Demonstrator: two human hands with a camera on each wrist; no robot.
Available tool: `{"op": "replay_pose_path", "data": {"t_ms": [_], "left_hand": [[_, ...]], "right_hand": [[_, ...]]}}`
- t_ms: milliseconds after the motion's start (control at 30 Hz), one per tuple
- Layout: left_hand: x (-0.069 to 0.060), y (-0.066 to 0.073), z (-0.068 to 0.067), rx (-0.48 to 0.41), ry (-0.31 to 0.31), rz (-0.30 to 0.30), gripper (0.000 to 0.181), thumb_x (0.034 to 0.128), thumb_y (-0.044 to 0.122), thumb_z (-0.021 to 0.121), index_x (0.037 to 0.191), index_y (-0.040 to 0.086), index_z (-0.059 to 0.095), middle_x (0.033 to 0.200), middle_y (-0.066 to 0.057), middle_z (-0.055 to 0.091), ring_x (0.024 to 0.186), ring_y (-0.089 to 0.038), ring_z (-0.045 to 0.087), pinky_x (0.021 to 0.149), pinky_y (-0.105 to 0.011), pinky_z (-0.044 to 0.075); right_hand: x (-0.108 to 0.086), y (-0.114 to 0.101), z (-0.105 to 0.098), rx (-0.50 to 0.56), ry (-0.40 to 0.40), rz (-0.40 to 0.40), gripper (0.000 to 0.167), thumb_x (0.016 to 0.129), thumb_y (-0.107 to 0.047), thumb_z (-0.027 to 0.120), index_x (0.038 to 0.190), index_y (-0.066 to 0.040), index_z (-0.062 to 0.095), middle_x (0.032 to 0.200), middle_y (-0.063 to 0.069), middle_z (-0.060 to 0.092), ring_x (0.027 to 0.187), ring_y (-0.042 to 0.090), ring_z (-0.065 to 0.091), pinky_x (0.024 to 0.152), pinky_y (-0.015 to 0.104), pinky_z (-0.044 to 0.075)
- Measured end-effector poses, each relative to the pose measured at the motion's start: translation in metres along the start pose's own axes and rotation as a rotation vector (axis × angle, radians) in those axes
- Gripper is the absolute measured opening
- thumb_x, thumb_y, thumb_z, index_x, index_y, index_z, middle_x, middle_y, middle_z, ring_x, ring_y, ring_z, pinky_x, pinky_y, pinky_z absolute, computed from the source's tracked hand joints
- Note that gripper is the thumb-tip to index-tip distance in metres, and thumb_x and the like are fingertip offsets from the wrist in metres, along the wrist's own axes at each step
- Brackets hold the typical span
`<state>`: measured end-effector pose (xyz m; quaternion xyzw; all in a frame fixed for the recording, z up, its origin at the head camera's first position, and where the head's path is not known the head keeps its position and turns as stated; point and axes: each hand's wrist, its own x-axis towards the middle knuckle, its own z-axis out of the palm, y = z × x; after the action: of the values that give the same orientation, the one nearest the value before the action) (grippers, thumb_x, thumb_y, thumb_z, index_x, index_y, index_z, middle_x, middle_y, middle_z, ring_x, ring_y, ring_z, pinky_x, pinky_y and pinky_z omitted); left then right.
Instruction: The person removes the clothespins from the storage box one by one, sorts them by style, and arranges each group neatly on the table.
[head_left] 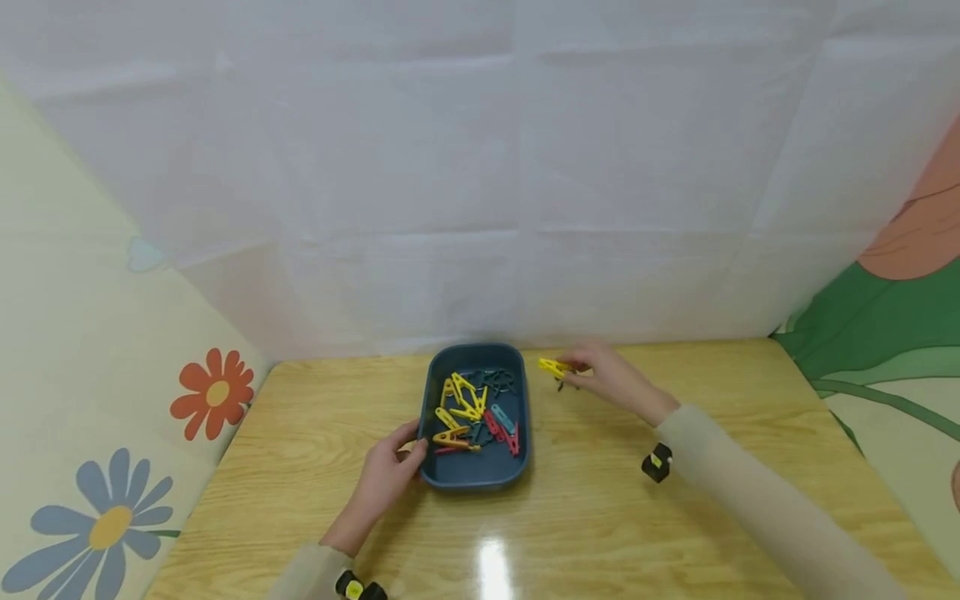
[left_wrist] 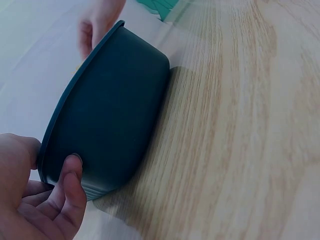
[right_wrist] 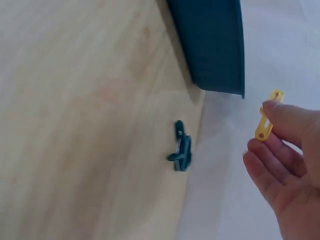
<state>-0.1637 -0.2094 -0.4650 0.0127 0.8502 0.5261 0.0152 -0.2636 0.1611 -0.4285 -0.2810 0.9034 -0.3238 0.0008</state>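
Note:
A dark blue-green plastic tub (head_left: 480,477) stands on the wooden table, with several yellow, orange, red, blue and dark green clothespins (head_left: 465,412) lying jumbled inside. My left hand (head_left: 386,471) grips the tub's near left side, thumb at the rim and fingers against the outer wall (left_wrist: 110,105). Right of the tub, above the table, my right hand (head_left: 611,383) pinches a yellow clothespin (head_left: 552,367) between thumb and fingers. Below that hand, a dark green clip (right_wrist: 182,150) lies on the table near its back edge.
The wooden table (head_left: 600,517) meets a creased white sheet (head_left: 510,183) at the back. Side panels with printed flowers (head_left: 217,392) flank it left and right. Small black devices (head_left: 657,462) are worn at both wrists.

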Motion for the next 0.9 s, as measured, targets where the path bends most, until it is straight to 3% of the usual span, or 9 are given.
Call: {"op": "replay_pose_path", "data": {"t_ms": [367,567,900], "left_hand": [[0.000,-0.002,0.000,0.017,-0.012,-0.011,0.043,0.1045,0.007,0.060,0.146,-0.003,0.056,0.136,-0.026,0.063,0.077,-0.017,0.070,0.060,-0.028,0.056],[0.001,-0.003,0.000,0.024,-0.014,-0.016,0.043,0.1046,0.008,0.060,0.146,-0.003,0.056,0.136,-0.025,0.063,0.080,-0.018,0.070,0.061,-0.027,0.057],[0.003,-0.005,0.000,0.020,-0.018,-0.013,0.043,0.1048,0.008,0.060,0.146,-0.003,0.056,0.137,-0.026,0.063,0.080,-0.018,0.070,0.060,-0.028,0.058]], "right_hand": [[-0.035,0.012,0.021,0.021,0.152,0.095,0.027,0.093,-0.009,0.078,0.115,0.006,0.073,0.099,0.012,0.070,0.087,0.023,0.064,0.079,0.041,0.058],[-0.044,0.015,0.032,0.068,0.155,0.220,0.026,0.091,-0.010,0.080,0.112,0.003,0.073,0.093,0.007,0.068,0.082,0.017,0.060,0.074,0.034,0.054],[-0.052,0.013,0.054,0.082,0.193,0.285,0.025,0.087,-0.012,0.082,0.104,0.004,0.073,0.092,0.009,0.070,0.082,0.019,0.063,0.075,0.036,0.056]]}}
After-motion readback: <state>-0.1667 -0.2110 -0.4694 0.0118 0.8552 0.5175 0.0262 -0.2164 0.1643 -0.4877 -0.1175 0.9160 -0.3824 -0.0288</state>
